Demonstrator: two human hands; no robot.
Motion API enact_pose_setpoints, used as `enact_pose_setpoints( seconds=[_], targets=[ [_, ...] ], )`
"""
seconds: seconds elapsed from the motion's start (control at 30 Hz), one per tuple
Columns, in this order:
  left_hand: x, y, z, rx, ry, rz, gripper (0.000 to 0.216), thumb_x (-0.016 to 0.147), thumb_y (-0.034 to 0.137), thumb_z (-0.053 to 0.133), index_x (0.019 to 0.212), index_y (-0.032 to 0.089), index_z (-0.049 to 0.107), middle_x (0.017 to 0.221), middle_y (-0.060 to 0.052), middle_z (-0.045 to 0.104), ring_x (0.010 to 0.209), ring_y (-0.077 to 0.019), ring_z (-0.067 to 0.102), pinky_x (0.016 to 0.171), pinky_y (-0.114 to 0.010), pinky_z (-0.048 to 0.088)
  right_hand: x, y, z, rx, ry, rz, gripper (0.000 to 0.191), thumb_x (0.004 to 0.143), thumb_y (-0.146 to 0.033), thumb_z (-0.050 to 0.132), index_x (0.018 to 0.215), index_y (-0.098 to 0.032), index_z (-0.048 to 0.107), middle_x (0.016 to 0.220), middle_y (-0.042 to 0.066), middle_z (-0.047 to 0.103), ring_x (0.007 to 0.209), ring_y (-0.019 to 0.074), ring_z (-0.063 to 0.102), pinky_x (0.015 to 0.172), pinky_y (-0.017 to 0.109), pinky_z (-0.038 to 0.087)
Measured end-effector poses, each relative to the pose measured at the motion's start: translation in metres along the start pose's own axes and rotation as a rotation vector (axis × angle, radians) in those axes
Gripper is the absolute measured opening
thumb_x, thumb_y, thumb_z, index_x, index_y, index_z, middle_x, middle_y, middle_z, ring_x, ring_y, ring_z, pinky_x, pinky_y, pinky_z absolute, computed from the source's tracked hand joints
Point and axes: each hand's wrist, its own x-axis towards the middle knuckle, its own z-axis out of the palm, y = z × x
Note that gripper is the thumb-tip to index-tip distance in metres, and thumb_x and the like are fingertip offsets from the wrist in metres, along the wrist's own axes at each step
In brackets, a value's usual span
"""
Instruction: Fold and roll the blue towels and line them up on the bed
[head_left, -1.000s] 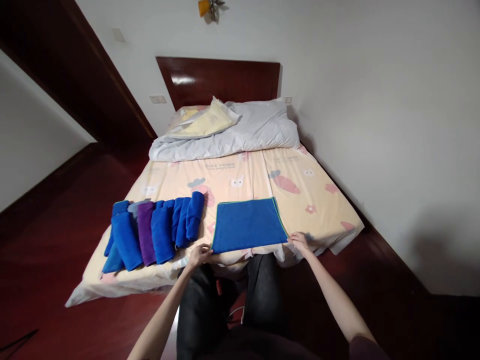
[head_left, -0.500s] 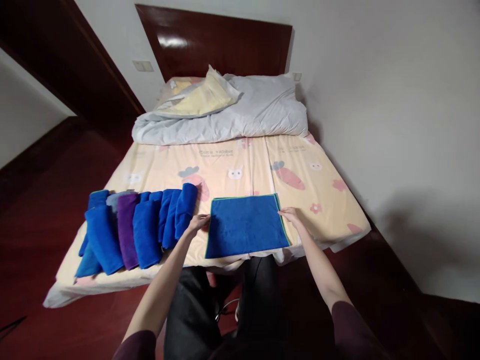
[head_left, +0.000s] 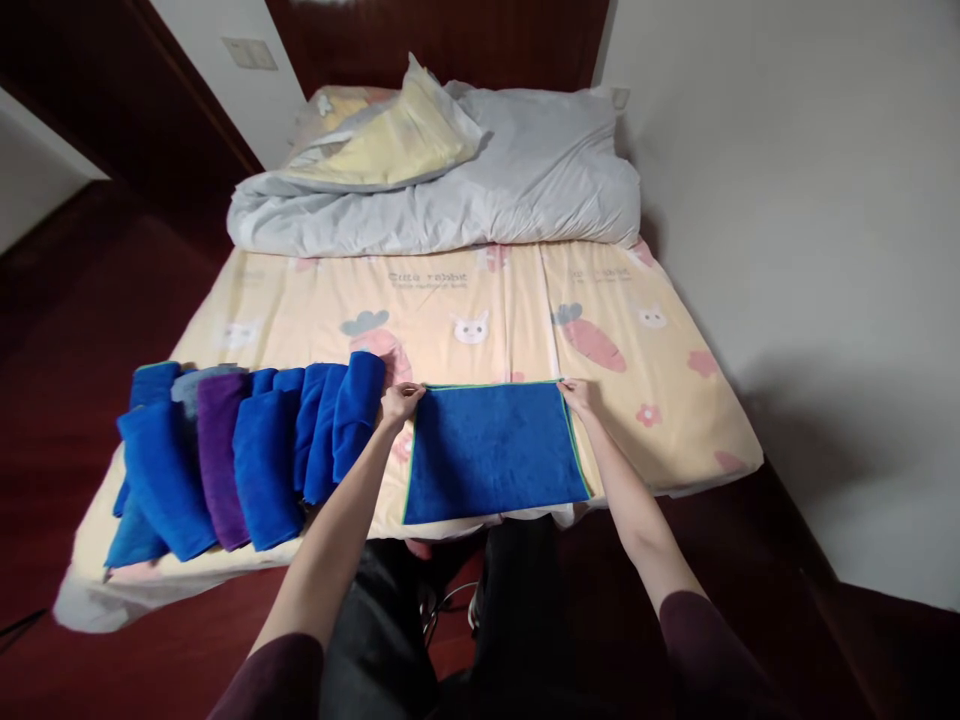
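Note:
A folded blue towel (head_left: 495, 450) with a green-stitched edge lies flat near the front edge of the bed. My left hand (head_left: 403, 401) pinches its far left corner. At the far right corner, my right hand (head_left: 576, 396) has its fingers closed on the same towel. Left of it, several rolled blue towels (head_left: 264, 470) lie side by side, with a purple rolled towel (head_left: 220, 455) and a grey rolled towel (head_left: 196, 390) among them. My left forearm passes close to the rolls on the right.
The bed (head_left: 660, 400) has a pale sheet printed with carrots and rabbits. A bunched white quilt (head_left: 540, 170) and a yellow pillow or cloth (head_left: 405, 140) lie at its head. A wall (head_left: 810, 250) rises along the right side.
Both hands have moved from the towel's sides up to its far corners and closed there. My view has tipped down and come nearer to the bed.

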Motion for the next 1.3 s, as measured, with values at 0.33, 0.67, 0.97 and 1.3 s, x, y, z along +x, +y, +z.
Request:
enact_pose_setpoints(
  seconds=[0.33,0.67,0.97,1.3],
  targets=[
    [0.006,0.012,0.008,0.099,0.046,0.033,0.024,0.083,0.038,0.074,0.096,0.018,0.079,0.096,-0.009,0.081,0.094,-0.0248,0.077,0.083,-0.029,0.055,0.007,0.007,-0.015,-0.139,0.049,-0.044,0.02,0.081,-0.03,0.063,0.067,-0.018,0.071,0.081,0.009,0.08,0.084,0.0248,0.076,0.079,0.03,0.058],
    [0.016,0.024,0.013,0.437,-0.089,0.248,0.024,0.082,0.022,0.074,0.105,0.017,0.077,0.11,-0.013,0.079,0.103,-0.0267,0.073,0.096,-0.033,0.053,0.009,0.0,-0.003,-0.34,-0.006,-0.067,0.008,0.084,-0.023,0.068,0.08,-0.018,0.074,0.088,0.01,0.079,0.088,0.0235,0.074,0.087,0.03,0.054],
    [0.037,0.038,-0.006,0.537,-0.092,0.18,0.017,0.083,0.017,0.067,0.097,0.013,0.076,0.097,-0.016,0.076,0.102,-0.0325,0.071,0.095,-0.04,0.055,0.016,-0.019,0.0,-0.46,-0.066,-0.081,0.013,0.086,-0.026,0.07,0.078,-0.017,0.072,0.077,0.008,0.073,0.087,0.0256,0.068,0.084,0.032,0.053],
    [-0.055,0.003,0.046,0.515,-0.086,0.698,0.067,0.104,0.044,0.039,0.161,0.01,0.038,0.17,-0.017,0.032,0.162,-0.0329,0.019,0.132,-0.054,0.013,-0.091,-0.024,0.055,-0.618,-0.276,-0.699,0.062,0.108,-0.045,0.036,0.164,-0.017,0.037,0.173,0.009,0.028,0.162,0.025,0.021,0.134,0.047,0.013]
  ],
)
